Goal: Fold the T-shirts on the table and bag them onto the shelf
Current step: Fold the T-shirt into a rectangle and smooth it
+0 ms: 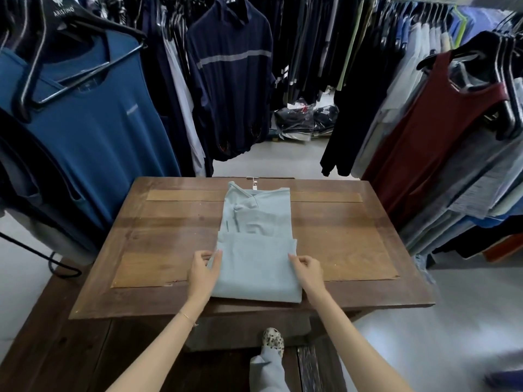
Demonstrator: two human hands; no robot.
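Note:
A pale blue T-shirt (256, 239) lies in the middle of the wooden table (158, 241), narrowed into a long strip with its lower part folded up over itself. Its V-neck points away from me, and a small white tag (254, 184) lies at the collar. My left hand (204, 268) pinches the left edge of the folded lower part. My right hand (307, 268) grips the right edge at the same height. Both hands sit near the table's front edge.
Racks of hanging clothes close in on both sides: a blue shirt (93, 120) at left, a dark red tank top (430, 142) at right, a navy striped top (232, 80) behind. Bagged garments (305, 120) lie on the floor beyond. My foot (272, 342) stands below the table.

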